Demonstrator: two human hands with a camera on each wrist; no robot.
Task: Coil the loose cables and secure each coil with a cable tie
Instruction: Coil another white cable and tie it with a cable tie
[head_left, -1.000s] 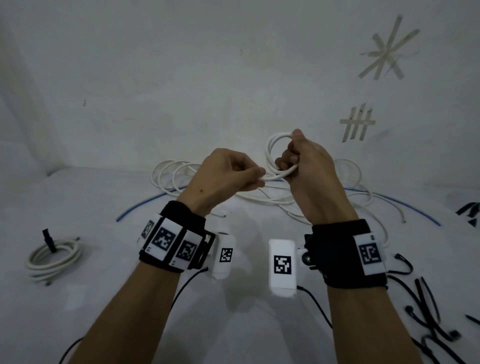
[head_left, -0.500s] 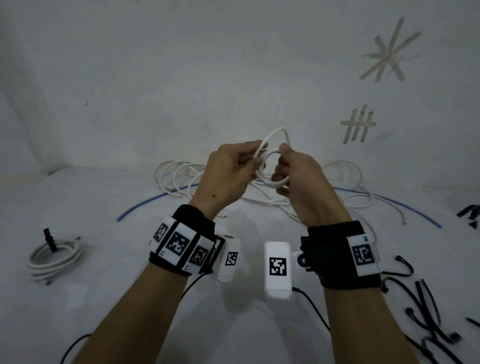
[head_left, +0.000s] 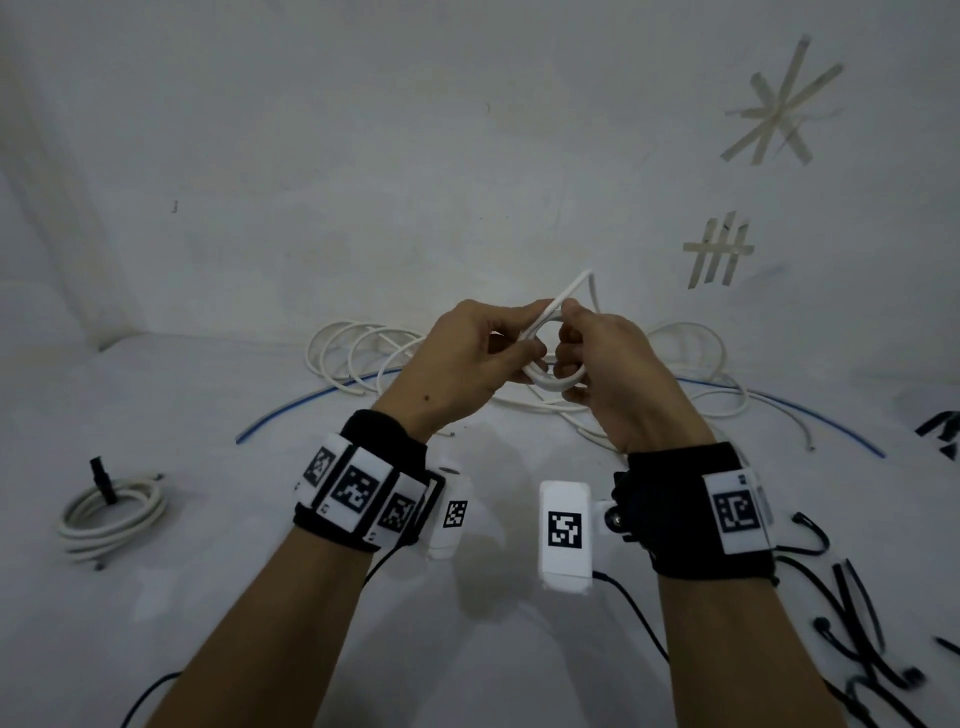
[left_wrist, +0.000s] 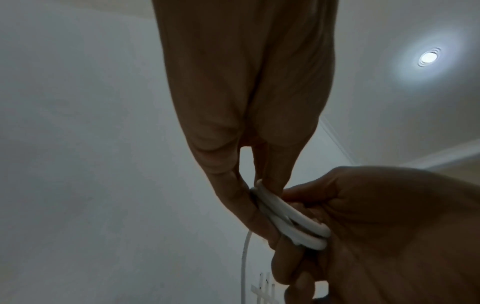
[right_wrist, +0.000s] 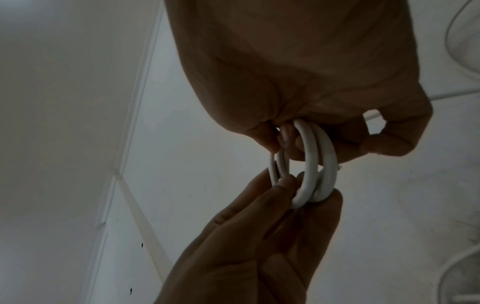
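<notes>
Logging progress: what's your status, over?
Left hand and right hand both grip small white coil. No tie on it. Black ties lie right. Nothing blocking.

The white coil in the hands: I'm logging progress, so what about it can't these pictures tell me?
- Turn count of the white coil: head view, left hand and right hand cover much of it.
- Full length of the white cable: left wrist view, bottom edge cuts its hanging strand off.
- Tie on it: none visible; fingers hide parts of the loops.

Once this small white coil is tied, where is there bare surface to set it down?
Bare surface lies between the tied grey coil and the left forearm. Crowded: loose white cables and blue cable behind the hands, black cable ties on the right.
</notes>
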